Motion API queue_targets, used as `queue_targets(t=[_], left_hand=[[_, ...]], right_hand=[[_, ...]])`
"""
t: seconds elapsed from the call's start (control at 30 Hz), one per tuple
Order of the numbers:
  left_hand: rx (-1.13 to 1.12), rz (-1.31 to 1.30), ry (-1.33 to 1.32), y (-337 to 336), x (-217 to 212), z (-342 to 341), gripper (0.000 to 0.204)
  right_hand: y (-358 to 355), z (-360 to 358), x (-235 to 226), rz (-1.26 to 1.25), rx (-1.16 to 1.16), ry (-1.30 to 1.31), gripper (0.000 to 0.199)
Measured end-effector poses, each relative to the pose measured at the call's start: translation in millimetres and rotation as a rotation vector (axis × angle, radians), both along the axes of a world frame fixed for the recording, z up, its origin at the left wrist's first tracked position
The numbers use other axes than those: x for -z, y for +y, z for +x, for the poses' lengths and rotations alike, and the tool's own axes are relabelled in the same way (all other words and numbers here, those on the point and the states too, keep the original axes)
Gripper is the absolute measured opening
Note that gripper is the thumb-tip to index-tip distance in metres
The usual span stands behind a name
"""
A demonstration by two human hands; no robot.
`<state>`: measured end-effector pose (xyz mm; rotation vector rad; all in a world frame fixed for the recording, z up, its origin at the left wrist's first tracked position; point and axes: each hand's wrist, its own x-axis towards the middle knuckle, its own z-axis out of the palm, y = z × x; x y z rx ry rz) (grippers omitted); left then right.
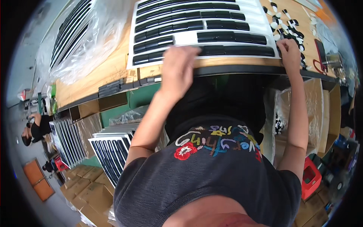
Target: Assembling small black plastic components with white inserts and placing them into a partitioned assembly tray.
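Observation:
A white tray (278,53) lies on the wooden bench, filled with rows of glossy black tube-like pieces (234,50). One row near the front has a bare white gap (185,38). My left hand (177,68) is over the tray's front edge, beside the nearest row; motion smears its fingers, and what they hold, if anything, cannot be made out. At the tray's right edge, my right hand (290,56) has thumb and fingers pinched together. It is next to a loose pile of small black and white pieces (289,28). Anything in that pinch is hidden.
Clear plastic film (79,60) wraps another stack of filled trays on the left. Red-handled scissors (320,62) and a metal can (334,61) are at the right. Below are stacked trays (109,153), an open carton (329,113) and a red stool (311,178). Another person (39,126) is far left.

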<state>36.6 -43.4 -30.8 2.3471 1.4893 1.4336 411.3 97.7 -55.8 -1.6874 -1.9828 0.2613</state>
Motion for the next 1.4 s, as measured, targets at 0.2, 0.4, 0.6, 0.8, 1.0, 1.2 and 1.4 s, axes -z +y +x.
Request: queue_targets(t=[0.2, 0.4, 0.6, 0.8, 1.0, 1.2, 1.4], left_hand=[[-0.153, -0.250, 0.468, 34.0, -4.7, -77.0, 0.047], [-0.094, -0.383, 0.600, 48.5, -5.0, -87.0, 0.035], [-0.037, -0.336, 0.620, 56.9, -9.3, -83.6, 0.033], [-0.134, -0.295, 0.374, 47.5, 1.1, -76.8, 0.033], [0.032, -0.646, -1.096, 25.1, -6.1, -23.1, 0.029], [0.322, -0.789, -1.515, 10.8, -7.1, 24.4, 0.024], [0.445, -0.866, -1.253, 0.2, -8.8, 35.3, 0.021]], right_hand=[[11.1, 19.6, 15.2, 0.259, -0.205, -0.021, 0.028], [8.8, -1.8, 5.1, 0.176, -0.257, -0.095, 0.031], [9.3, 6.3, 8.0, 0.191, -0.200, -0.105, 0.022], [7.3, -3.6, 5.7, 0.232, -0.131, -0.167, 0.020], [-27.6, -44.9, -39.1, 0.051, -0.090, 0.564, 0.018], [-95.9, -138.5, -88.8, -0.203, -0.347, 0.745, 0.030], [-105.9, -137.6, -90.2, -0.295, -0.375, 0.669, 0.027]])
